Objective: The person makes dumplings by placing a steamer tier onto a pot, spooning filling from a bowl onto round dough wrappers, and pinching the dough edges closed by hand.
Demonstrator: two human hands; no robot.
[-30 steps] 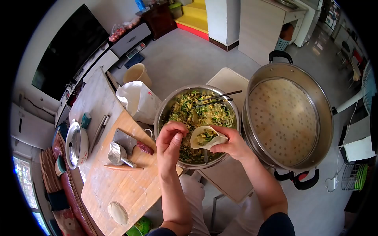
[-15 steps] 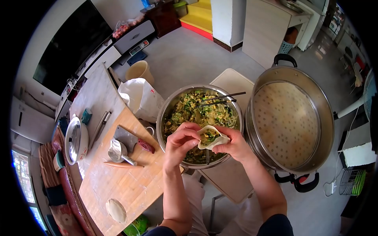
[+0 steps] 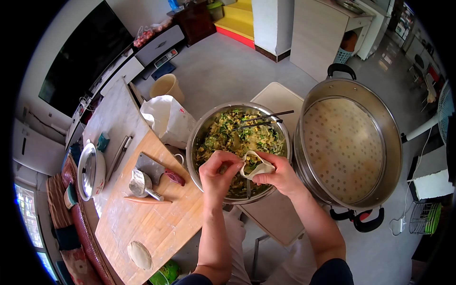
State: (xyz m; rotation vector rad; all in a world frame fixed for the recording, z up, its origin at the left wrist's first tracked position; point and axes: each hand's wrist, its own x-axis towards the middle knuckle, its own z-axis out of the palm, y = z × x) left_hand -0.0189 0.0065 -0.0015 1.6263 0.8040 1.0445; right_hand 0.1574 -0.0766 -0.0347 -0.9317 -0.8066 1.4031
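A cupped dough wrapper [image 3: 261,168] with green and yellow filling inside is held above the metal bowl [image 3: 192,167]. My right hand [image 3: 281,175] grips its right side between thumb and fingers. At its left edge, the thumb and forefinger of my left hand [image 3: 219,173] pinch the dough. Chopped vegetable and egg filling [image 3: 228,130] lies in the bowl, with black chopsticks [image 3: 266,117] across the far right rim and a spoon handle upright near the front. To the right stands a large two-handled steamer pot [image 3: 304,156] with a perforated plate [image 3: 342,147].
On the left, a wooden board [image 3: 175,223] bears a cleaver [image 3: 149,166], a floury metal scoop [image 3: 139,184] and a flat dough piece [image 3: 140,255]. A lidded white pot [image 3: 99,171] stands beyond. A white bag [image 3: 178,123] sits behind the board.
My left hand has come in to the wrapper from the left and pinches its rim. The wrapper's opening has narrowed and its rim is more folded.
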